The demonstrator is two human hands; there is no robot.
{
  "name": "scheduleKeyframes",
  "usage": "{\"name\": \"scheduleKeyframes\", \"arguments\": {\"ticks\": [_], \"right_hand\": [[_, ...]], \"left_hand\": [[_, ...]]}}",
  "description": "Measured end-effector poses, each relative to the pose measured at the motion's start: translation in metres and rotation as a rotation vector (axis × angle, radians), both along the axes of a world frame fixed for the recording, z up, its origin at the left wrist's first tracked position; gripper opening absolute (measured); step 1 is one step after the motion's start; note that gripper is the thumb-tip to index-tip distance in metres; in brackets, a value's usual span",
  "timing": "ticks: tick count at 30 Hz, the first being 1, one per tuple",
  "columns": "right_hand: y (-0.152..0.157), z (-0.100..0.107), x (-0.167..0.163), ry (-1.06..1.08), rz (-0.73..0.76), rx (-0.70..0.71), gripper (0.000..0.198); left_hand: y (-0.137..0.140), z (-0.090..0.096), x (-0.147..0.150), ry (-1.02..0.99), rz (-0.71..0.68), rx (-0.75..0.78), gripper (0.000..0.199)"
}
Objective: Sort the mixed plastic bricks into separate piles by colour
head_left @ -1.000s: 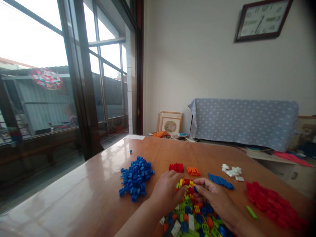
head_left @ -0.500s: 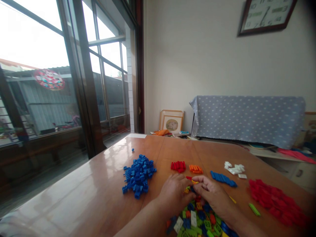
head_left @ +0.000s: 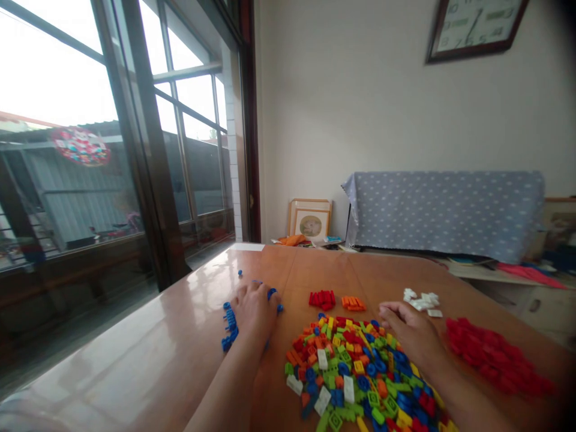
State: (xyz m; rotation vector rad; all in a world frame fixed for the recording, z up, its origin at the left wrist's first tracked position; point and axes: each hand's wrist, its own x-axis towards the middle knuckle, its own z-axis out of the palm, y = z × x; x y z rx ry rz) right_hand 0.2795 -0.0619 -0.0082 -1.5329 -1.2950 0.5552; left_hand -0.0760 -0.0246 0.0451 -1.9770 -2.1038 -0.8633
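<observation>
Across the foreground stretches a glossy brown table (head_left: 153, 354). Past its far side, a grey-blue spotted cloth (head_left: 445, 216) drapes over something long and low. Broadest of the sorted groups' neighbours is the mixed pile (head_left: 348, 360) of green, orange, yellow, blue, red and white bricks, spread near the front edge of the view. High on the right hangs a dark-framed clock (head_left: 477, 27), cut off at the top; 10, 9, 7, 5, 4 and 3 can be read on its dial. To the right lies a heap of flat red pieces (head_left: 495, 363).

Near the mixed pile's far right border is the right hand (head_left: 410, 327), its fingers curled together; whether they pinch anything cannot be told. The left hand (head_left: 252, 311) sits palm down over the blue heap (head_left: 230, 321), fingers slightly spread, with blue pieces showing at both sides; whether any are gripped underneath is hidden. White pieces (head_left: 422, 300) lie just beyond the right hand. Between the hands, beyond the mixed pile, are a red row (head_left: 321, 299) and a smaller orange row (head_left: 353, 303). Smallest, a lone blue piece (head_left: 240, 272) lies past the left fingertips, apart from them. Any marking on the mixed pile is too small to read.
</observation>
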Motion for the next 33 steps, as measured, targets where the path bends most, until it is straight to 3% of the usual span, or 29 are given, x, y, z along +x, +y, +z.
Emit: {"name": "scheduleKeyframes", "arguments": {"ticks": [4,8,13,18,27,33], "right_hand": [[0.011,-0.010,0.026,-0.097,-0.156,0.041,0.041],[0.018,-0.019,0.038,-0.251,-0.161,0.030,0.035],[0.020,-0.029,0.026,-0.519,0.060,-0.028,0.039],[0.020,-0.035,0.017,-0.651,0.167,-0.133,0.047],[0.019,-0.029,0.012,-0.639,0.182,-0.062,0.037],[0.020,-0.031,0.010,-0.525,0.185,-0.020,0.035]], "left_hand": [[0.007,-0.004,-0.010,0.020,0.141,-0.039,0.038],[0.003,-0.004,0.003,0.027,0.101,0.059,0.042],[-0.007,-0.010,0.030,0.028,-0.134,0.148,0.034],[-0.018,-0.019,0.052,0.034,-0.442,0.126,0.028],[-0.022,-0.036,0.070,-0.077,-0.766,-0.076,0.035],[-0.022,-0.045,0.074,-0.107,-0.848,-0.223,0.054]]}}
